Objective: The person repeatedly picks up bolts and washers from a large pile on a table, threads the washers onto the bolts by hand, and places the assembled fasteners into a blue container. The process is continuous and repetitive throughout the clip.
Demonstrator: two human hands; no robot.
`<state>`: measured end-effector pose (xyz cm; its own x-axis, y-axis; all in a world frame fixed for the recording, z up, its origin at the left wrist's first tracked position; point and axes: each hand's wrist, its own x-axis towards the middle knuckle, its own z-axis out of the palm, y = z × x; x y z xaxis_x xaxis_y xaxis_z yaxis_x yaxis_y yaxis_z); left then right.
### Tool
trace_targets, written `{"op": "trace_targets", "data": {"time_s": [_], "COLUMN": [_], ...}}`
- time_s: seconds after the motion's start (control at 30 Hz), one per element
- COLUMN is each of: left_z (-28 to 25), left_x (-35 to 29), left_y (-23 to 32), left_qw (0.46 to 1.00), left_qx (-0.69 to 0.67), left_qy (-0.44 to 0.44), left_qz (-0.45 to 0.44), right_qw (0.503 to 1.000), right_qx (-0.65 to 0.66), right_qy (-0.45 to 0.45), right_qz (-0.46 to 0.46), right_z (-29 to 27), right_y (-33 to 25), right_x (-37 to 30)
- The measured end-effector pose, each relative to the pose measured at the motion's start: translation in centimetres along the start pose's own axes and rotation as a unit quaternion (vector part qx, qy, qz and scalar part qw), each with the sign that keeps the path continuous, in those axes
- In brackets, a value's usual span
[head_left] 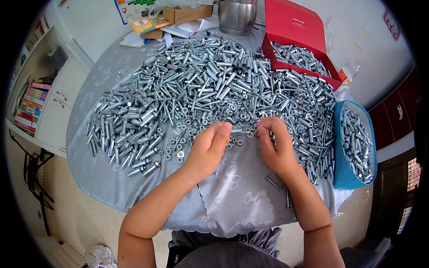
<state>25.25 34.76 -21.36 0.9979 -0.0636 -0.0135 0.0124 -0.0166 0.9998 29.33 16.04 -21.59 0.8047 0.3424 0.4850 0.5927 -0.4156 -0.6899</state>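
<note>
My left hand [206, 149] is closed, thumb uppermost, around a short silvery expansion bolt [237, 131] that sticks out toward the right. Facing it, my right hand [278, 147] has its fingers curled together near the bolt's free end. Whatever is between those fingertips is too small to make out. Just beyond both hands spreads a large heap of metal sleeves and bolts [196, 80], with loose nuts and washers [178, 145] scattered along its near side. Two long thin bolts [287, 197] lie on the cloth beside my right forearm.
A grey patterned cloth [103, 178] covers the round table. At the back right stands an open red box [304, 67] of metal parts; a blue bin [342, 147] of bolts is at the right edge. A steel pot [237, 18], a cardboard tray [187, 14] and papers sit at the back.
</note>
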Motion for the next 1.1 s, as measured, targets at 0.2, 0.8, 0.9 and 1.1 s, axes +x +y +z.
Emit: {"op": "trace_targets", "data": {"time_s": [0.2, 0.8, 0.9, 1.1], "left_z": [0.2, 0.5, 0.6, 0.6], "left_x": [-0.2, -0.5, -0.5, -0.7], "left_y": [0.1, 0.6, 0.5, 0.4], "left_qw": [0.999, 0.999, 0.999, 0.996], "left_qx": [0.030, -0.008, 0.017, 0.051], "left_qy": [-0.026, -0.046, -0.029, -0.024], "left_qz": [0.013, 0.007, 0.035, 0.065], "right_qw": [0.921, 0.884, 0.900, 0.945], "right_qx": [0.353, 0.412, 0.381, 0.289], "right_qy": [-0.042, -0.037, -0.032, -0.053], "right_qz": [0.157, 0.218, 0.208, 0.143], "right_z": [-0.5, 0.3, 0.5, 1.0], "right_y": [-1.2, -1.9, -1.9, -2.4], "right_x": [-0.5, -0.7, -1.1, -1.5]}}
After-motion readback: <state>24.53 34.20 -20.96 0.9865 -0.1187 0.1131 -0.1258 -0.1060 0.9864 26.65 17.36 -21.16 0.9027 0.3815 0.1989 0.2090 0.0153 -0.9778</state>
